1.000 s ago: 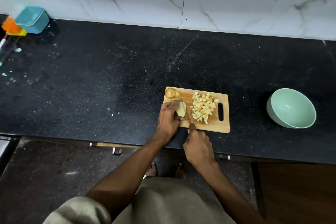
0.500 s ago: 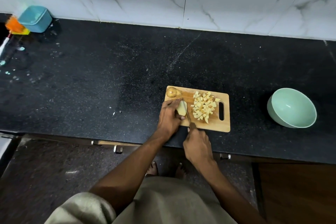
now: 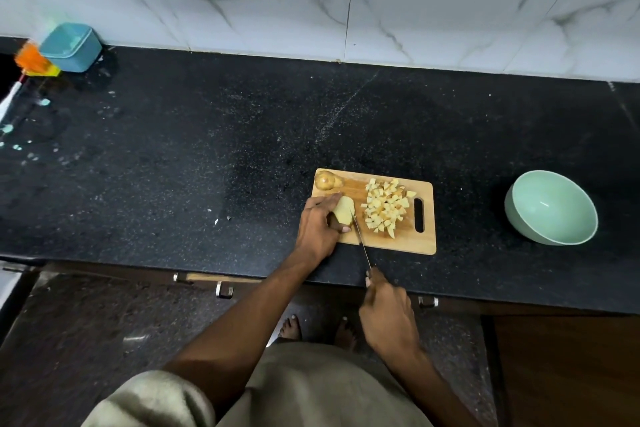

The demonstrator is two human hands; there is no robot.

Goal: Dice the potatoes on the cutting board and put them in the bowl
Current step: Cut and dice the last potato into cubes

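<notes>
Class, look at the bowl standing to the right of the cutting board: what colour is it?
The bowl is pale mint green, inside and out; the head view shows it.

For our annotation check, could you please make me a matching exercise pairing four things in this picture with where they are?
Things:
1. diced potato pieces
2. whole potato
3. bowl
4. potato half

Places:
A. on the counter, right of the cutting board
B. under the left hand
C. board's far left corner
D. heaped beside the board's handle slot

Pairs: 1-D, 2-C, 3-A, 4-B
</notes>
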